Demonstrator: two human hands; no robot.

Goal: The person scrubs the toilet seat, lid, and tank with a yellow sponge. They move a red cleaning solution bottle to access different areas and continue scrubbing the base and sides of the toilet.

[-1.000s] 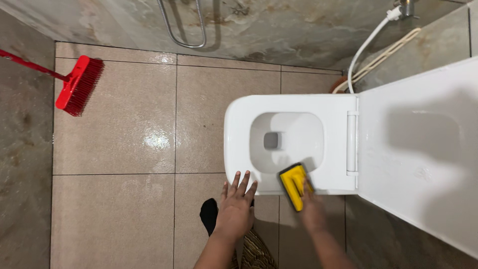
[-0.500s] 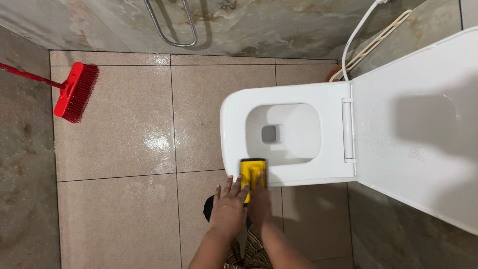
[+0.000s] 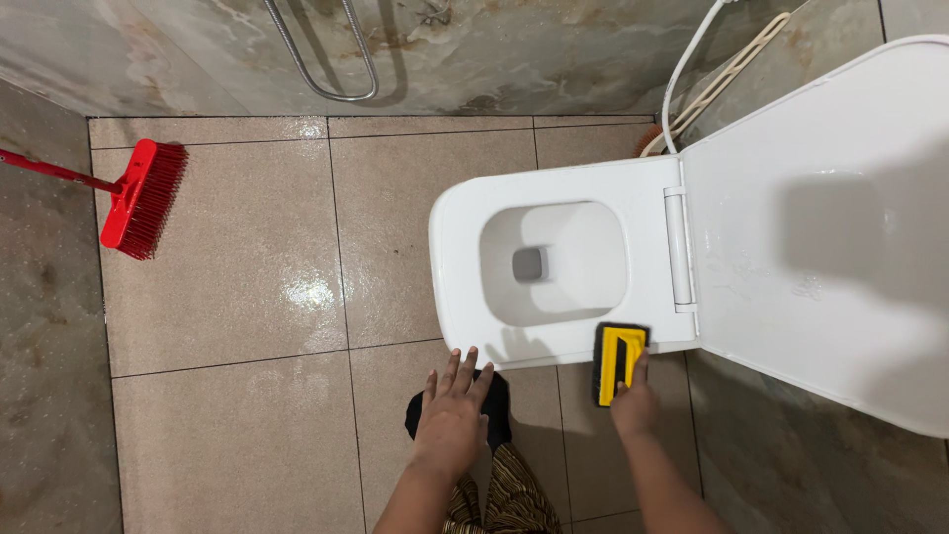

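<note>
Below my view, at the near edge of the white toilet seat (image 3: 554, 183), my right hand (image 3: 633, 403) is closed around the near end of a yellow scrub brush (image 3: 619, 364) with a black base; the brush runs straight away from my fingers, its long axis pointing from my knuckles toward the seat, its far end resting on the seat's near rim close to the hinge (image 3: 676, 249); the brush is just ahead of the right fingertips and well to the right of my left hand (image 3: 450, 415), so the right hand is plainly the nearer one; my left hand lies open, fingers spread and holding nothing, its fingertips (image 3: 467, 358) reaching the seat's near front corner, though I cannot tell whether they touch it; beyond both sets of fingers the bowl opening (image 3: 554, 262) sits in the middle of the seat; to the right of my right fingers the raised white lid (image 3: 840, 227) leans back; far to the left of my left fingers a red broom (image 3: 138, 198) lies on the wet beige floor tiles (image 3: 227, 297); a white hose (image 3: 687, 69) hangs on the marbled wall beyond the lid.
</note>
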